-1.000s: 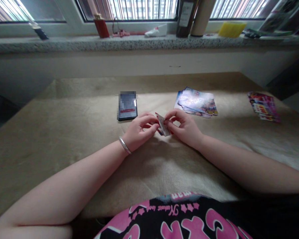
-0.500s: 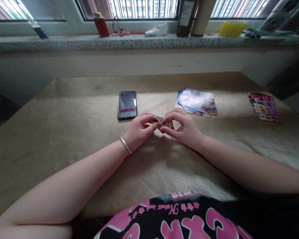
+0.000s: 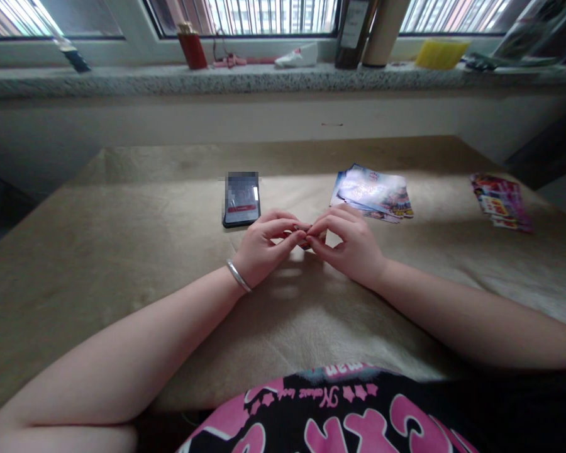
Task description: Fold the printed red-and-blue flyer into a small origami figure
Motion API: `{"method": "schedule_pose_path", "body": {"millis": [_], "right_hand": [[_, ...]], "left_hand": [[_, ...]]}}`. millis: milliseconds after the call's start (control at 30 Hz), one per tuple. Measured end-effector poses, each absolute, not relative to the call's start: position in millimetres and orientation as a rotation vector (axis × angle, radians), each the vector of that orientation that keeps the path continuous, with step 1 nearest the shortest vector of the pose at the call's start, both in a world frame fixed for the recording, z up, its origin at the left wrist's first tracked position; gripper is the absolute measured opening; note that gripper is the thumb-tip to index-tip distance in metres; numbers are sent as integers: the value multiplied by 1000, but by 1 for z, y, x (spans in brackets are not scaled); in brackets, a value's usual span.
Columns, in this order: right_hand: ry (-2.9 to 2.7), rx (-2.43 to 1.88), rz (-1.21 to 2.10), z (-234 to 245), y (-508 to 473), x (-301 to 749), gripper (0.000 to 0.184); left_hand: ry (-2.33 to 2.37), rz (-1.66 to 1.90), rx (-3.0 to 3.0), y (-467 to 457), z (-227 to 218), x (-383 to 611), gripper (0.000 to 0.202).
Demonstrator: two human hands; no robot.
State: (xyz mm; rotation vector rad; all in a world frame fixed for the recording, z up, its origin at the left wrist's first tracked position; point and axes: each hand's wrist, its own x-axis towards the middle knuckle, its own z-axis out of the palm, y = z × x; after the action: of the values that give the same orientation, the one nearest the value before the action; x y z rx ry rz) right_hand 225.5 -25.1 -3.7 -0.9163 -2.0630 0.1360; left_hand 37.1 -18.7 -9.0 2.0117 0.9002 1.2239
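Between my two hands, above the middle of the table, is a small printed packet (image 3: 304, 246) with red and dark colours. My fingers hide most of it. My left hand (image 3: 273, 239) pinches its left side between thumb and fingers, a silver bangle round the wrist. Thumb and forefinger of my right hand (image 3: 344, 238) grip the other side, and the fingertips of both hands meet. Just beyond the right hand lies a fanned stack of glossy cards (image 3: 375, 192). A phone (image 3: 242, 200) rests flat beyond the left hand, its screen partly blurred out.
Several red and purple packets (image 3: 500, 202) lie overlapped at the right of the cloth-covered table (image 3: 136, 226). Behind it runs a stone windowsill (image 3: 146, 82) with a red bottle (image 3: 192, 47), a dark bottle (image 3: 353, 34), a beige cylinder (image 3: 382, 34) and a yellow sponge-like block (image 3: 441, 55).
My fingertips have drawn closer together over the packet, and less of it shows than before. A pale edge that stood up between them is no longer visible. Cards and phone stay put.
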Motion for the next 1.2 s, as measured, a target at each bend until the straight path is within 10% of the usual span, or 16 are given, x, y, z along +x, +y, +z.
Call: {"method": "schedule_pose_path", "body": {"millis": [1200], "right_hand": [[-2090,-969,56,-1,-26,226,8]], "left_hand": [[970,1395,2089,-18,-4,37,14]]}}
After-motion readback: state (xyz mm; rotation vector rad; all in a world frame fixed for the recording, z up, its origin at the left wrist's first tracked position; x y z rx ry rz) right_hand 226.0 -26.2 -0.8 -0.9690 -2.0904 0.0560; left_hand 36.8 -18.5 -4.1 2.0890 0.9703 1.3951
